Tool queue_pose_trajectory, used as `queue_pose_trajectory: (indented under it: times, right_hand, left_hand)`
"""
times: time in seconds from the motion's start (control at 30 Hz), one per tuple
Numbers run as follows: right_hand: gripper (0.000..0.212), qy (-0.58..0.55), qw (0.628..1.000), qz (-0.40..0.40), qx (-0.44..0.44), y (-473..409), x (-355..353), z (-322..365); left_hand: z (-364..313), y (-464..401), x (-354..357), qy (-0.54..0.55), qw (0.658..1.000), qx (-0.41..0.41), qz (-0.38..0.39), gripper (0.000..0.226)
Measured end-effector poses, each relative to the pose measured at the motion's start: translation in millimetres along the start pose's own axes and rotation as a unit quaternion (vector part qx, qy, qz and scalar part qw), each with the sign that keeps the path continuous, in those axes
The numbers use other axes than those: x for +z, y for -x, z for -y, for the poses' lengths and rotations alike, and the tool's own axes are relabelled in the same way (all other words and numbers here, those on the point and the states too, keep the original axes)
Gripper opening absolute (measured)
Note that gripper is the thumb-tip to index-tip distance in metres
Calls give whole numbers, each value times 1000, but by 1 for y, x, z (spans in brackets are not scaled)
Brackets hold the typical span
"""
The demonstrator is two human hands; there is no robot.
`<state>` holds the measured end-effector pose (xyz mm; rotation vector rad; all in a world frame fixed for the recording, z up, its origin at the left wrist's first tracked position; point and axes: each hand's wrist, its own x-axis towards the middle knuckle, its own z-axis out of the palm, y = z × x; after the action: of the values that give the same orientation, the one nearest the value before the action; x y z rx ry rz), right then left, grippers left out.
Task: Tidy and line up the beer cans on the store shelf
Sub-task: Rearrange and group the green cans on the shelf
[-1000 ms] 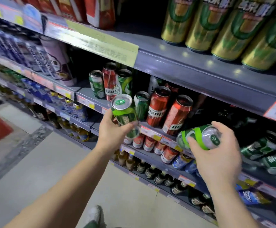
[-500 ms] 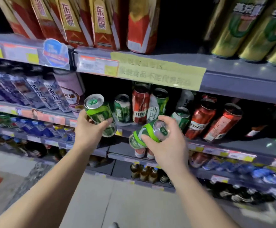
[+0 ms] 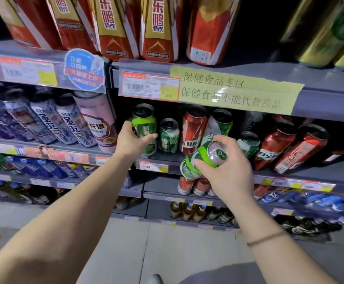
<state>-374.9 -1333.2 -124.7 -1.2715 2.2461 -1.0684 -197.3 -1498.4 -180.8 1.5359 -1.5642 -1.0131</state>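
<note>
Tall green can (image 3: 144, 128) upright at the left end of the beer shelf (image 3: 302, 171), base near the front edge, left hand (image 3: 133, 141) wrapped round it. Just beside it: a short green can (image 3: 168, 136), then a red can (image 3: 192, 130). Right hand (image 3: 231, 171) grips a second green can (image 3: 203, 159), tilted, off the shelf in front of its edge.

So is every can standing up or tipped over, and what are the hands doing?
Left hand: gripping a can.
Left green can: upright at the shelf's left end, held.
Right hand: gripping a can.
Right green can: tilted, off the shelf, held.
Small green can: upright on the shelf.
Tall red can: upright on the shelf.
</note>
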Motion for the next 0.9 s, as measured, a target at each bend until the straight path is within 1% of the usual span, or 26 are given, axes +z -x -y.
queue_pose_trajectory:
  times: [0.1, 0.17, 0.23, 0.3, 0.33, 0.4, 0.5, 0.53, 0.63, 0.7, 0.73, 0.8, 0.87, 0.9]
  right_hand:
    - [63, 7, 1000, -11, 0, -4, 3, 2]
    - [63, 5, 1000, -9, 0, -6, 5, 4]
    - [63, 5, 1000, -3, -2, -8, 8, 6]
    - [64, 0, 1000, -2, -5, -9, 11, 7]
    - [64, -1, 1000, -3, -6, -9, 13, 7]
    - [63, -2, 1000, -7, -9, -10, 15, 7]
    - [62, -1, 1000, -13, -10, -11, 15, 7]
    - [62, 0, 1000, -16, -11, -12, 15, 7]
    - [63, -1, 999, -27, -20, -14, 15, 5]
    - [63, -4, 999, -33, -24, -16, 14, 4]
    - [63, -4, 999, -35, -25, -16, 14, 4]
    - [63, -1, 999, -38, -28, -17, 14, 5]
    - [63, 0, 999, -43, -27, -19, 15, 7]
    - [63, 2, 999, -44, -27, -20, 16, 9]
  left_hand:
    - [6, -7, -4, -12, 999, -21, 21, 52]
    - [19, -8, -5, -18, 999, -25, 43, 63]
    - [33, -7, -2, -34, 998, -34, 40, 75]
    - [39, -9, 3, -46, 998, -43, 24, 79]
    - [40, -13, 5, -50, 998, -44, 15, 76]
    - [38, -24, 10, -57, 997, -42, 6, 65]
    - [34, -44, 18, -71, 997, -16, 28, 47]
    - [31, -48, 21, -78, 996, -12, 38, 47]
    - [27, -56, 30, -82, 994, 1, 66, 57]
    - [27, -57, 34, -104, 992, 3, 71, 54]
    - [28, -56, 35, -95, 992, -1, 78, 52]
    - [31, -52, 34, -12, 992, -15, 128, 60]
    - [32, -46, 29, 61, 980, -43, 183, 71]
    - [32, -43, 27, 77, 973, -53, 209, 71]
